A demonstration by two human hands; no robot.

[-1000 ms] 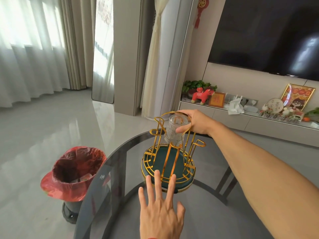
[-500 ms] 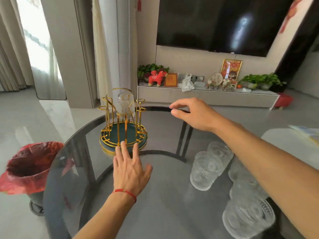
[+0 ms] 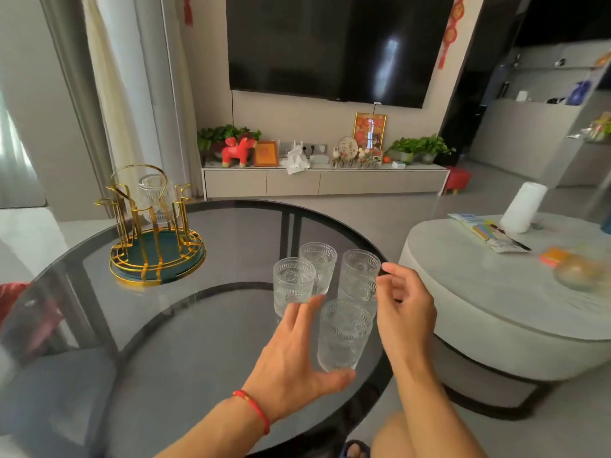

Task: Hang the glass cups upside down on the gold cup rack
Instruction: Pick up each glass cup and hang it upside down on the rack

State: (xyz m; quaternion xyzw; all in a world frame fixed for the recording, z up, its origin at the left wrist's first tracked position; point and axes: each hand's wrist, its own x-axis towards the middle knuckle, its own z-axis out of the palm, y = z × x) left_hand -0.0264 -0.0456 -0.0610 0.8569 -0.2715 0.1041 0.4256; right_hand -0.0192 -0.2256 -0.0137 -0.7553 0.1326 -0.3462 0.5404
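Note:
The gold cup rack (image 3: pixel 155 256) with a dark green base stands at the far left of the round dark glass table (image 3: pixel 211 325). One glass cup (image 3: pixel 158 200) hangs upside down on it. Several patterned glass cups stand upright near the table's right edge: a near cup (image 3: pixel 344 335), a left cup (image 3: pixel 293 280), a far cup (image 3: pixel 318 264) and a right cup (image 3: pixel 360 276). My left hand (image 3: pixel 294 361) is spread open just left of the near cup, thumb under its base. My right hand (image 3: pixel 405 302) is open beside the right cup, fingertips at its rim.
A red-lined bin (image 3: pixel 13 292) shows through the glass at the left edge. A pale round table (image 3: pixel 496 292) with a paper roll (image 3: pixel 524 206), packets and a bowl stands close on the right. A low TV cabinet (image 3: pixel 325 181) runs along the far wall.
My view has swung right from the rack to the standing cups. My right hand came off the hung cup and dropped to the right cup. My left hand moved from the rack's base to the near cup.

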